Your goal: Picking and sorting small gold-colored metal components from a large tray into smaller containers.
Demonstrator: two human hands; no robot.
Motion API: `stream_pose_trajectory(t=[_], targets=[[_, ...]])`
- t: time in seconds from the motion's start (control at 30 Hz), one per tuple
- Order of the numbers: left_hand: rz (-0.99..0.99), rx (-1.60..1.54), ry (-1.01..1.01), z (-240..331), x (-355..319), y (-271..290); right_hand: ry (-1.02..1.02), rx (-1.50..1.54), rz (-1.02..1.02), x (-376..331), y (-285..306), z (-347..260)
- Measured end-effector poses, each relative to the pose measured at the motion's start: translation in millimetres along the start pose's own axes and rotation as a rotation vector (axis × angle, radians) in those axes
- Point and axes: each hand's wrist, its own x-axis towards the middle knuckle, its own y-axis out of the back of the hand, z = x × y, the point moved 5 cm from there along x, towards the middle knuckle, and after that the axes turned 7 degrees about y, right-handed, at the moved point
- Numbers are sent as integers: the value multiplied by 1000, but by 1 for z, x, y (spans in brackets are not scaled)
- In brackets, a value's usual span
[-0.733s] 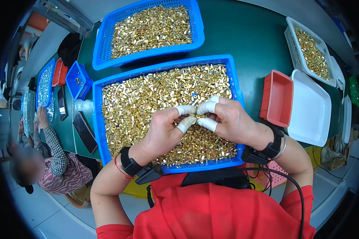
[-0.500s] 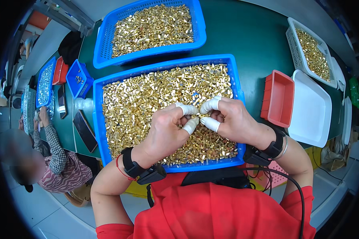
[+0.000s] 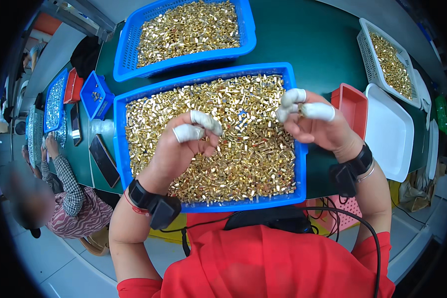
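A blue basket (image 3: 120, 144) in front of me holds a deep spread of small brass tubular fittings (image 3: 208, 174). Over its left half is my left hand (image 3: 184, 141), with white covers on thumb and forefinger; its fingers curl inward, and anything between them is hidden. My right hand (image 3: 320, 121), with the same white covers, is above the basket's right rim. Its thumb and forefinger pinch what looks like one small brass fitting (image 3: 301, 109), partly hidden by the fingertips. The hands are well apart.
Behind stands another blue basket (image 3: 251, 37) of brass pieces. On the right are a red tray (image 3: 353, 110), a white tray (image 3: 390, 134) and a white basket (image 3: 375, 64). Phones (image 3: 104, 160), a small blue bin (image 3: 95, 97) and a co-worker (image 3: 79, 213) are at left.
My hands, fingertips together over the middle of the basket before, have parted. The left has drawn back leftward; the right has moved right and up toward the red tray.
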Motion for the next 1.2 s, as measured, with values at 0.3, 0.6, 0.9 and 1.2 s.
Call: stream_pose_trajectory(t=[0.3, 0.6, 0.9, 1.2], targets=[[169, 1247, -316, -12, 12, -34, 75, -1269, 66, 24, -9, 38], [145, 1312, -268, -8, 20, -35, 113, -1432, 54, 25, -10, 40], [96, 372, 80, -10, 19, 8, 155, -1557, 35, 22, -8, 39], [156, 915, -179, -27, 12, -19, 157, -1964, -174, 39, -31, 63]])
